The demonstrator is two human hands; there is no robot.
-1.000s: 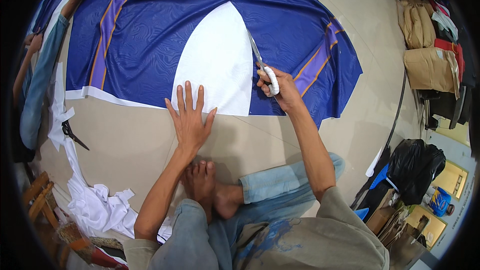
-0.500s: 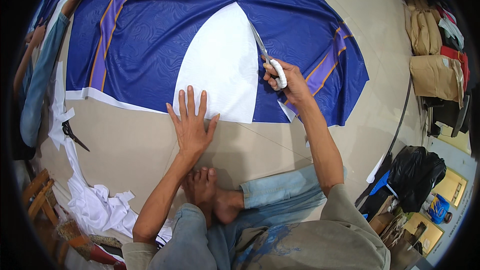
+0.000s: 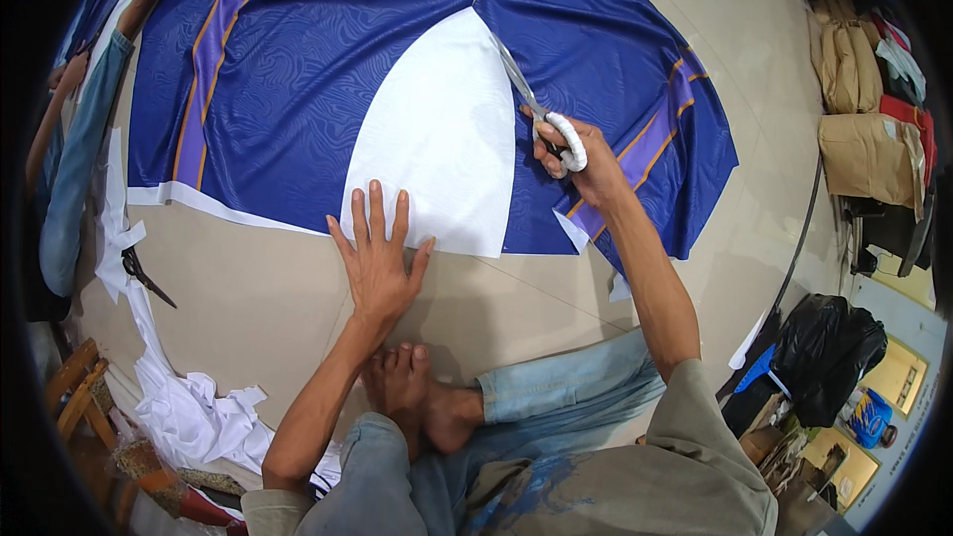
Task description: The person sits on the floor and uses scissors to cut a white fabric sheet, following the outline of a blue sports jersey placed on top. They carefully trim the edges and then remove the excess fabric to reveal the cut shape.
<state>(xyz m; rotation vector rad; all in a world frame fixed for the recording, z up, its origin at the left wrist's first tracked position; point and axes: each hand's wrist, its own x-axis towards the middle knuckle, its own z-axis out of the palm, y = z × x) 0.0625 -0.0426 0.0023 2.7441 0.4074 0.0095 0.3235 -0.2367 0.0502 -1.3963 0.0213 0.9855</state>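
Spreading flat, the left hand point(image 3: 382, 273) is touching light-looking, soft white fabric point(image 3: 437, 134) at its near edge, the sensible hold, while the right hand point(image 3: 594, 167) is gripping scissors point(image 3: 522, 83).

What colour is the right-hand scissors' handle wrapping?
White; the handle wrapping shows best in the head view.
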